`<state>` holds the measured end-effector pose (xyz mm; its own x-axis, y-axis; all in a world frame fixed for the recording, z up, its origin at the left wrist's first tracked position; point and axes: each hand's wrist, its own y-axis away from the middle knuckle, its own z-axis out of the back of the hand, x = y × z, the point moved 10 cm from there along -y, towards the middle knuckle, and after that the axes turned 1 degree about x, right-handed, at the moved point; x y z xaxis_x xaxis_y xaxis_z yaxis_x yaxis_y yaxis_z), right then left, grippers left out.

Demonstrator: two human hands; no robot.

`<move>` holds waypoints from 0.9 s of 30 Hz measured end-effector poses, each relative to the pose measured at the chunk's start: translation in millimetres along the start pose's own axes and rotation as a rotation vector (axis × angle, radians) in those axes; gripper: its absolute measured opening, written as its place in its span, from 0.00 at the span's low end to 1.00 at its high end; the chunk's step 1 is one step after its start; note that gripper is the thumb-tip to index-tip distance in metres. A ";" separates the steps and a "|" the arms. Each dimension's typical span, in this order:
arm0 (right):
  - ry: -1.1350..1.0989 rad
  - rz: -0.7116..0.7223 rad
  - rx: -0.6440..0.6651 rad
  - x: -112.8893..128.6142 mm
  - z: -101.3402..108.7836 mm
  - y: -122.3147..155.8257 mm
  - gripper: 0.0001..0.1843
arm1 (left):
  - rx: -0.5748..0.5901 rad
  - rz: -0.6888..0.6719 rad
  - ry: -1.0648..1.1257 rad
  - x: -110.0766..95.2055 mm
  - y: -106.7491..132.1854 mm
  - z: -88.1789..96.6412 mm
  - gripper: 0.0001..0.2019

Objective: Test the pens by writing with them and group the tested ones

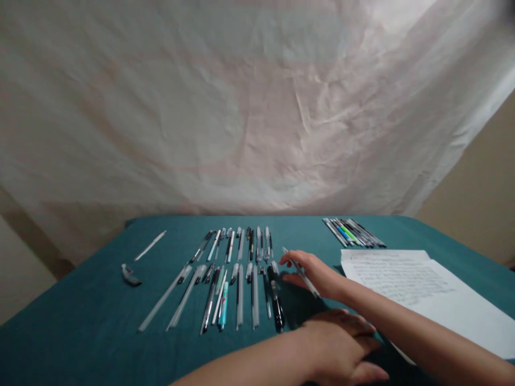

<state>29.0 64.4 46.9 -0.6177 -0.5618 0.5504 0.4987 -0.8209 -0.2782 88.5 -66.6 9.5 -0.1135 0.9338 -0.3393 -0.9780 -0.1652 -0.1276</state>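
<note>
My right hand [317,272] is held over the cloth, right of the laid-out pens, with a slim clear pen [306,280] in its fingers. The pen slants across the hand, one end pointing up and left. Lower down, my left hand [341,346] is stretched toward the right, palm down, fingers apart and nothing visible in it. Nearest to the hands lies a thick black pen [277,303] with a clear cap [275,268] by its upper end. Beside it are a thin refill [267,295] and a turquoise pen [223,305].
Pens, caps and refills lie in two rows, including an upper-row pen [214,245]. A pen bundle [354,233] lies at the back right, above handwritten paper [402,276]. A dark curved object [131,275] and a thin white stick [150,245] lie left on the green cloth [92,321].
</note>
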 end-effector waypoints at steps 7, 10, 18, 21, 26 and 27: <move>0.117 0.014 0.017 -5.9 -20.2 -26.1 0.14 | -0.051 -0.039 -0.042 -0.3 -0.2 3.3 0.24; 0.147 0.021 0.027 -3.5 -20.4 -25.2 0.12 | -0.048 -0.036 -0.025 2.1 -1.3 1.0 0.24; 0.048 0.009 0.083 -10.2 -5.9 0.1 0.13 | -0.055 0.038 0.111 3.1 3.4 13.8 0.22; -0.050 -0.024 0.036 -19.0 17.2 16.2 0.14 | -0.108 0.079 0.246 5.1 6.5 22.0 0.19; -0.178 -0.024 -0.220 -27.5 80.5 47.2 0.16 | -0.443 0.310 0.716 46.1 12.6 33.1 0.16; -0.178 -0.026 -0.257 -28.1 88.9 53.3 0.16 | -0.529 0.385 0.860 59.6 15.8 32.5 0.17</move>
<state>127.0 45.5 86.6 -0.5010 -0.5321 0.6826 0.3003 -0.8466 -0.4395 60.6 -3.2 17.5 -0.0343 0.2881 -0.9570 -0.6797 -0.7087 -0.1890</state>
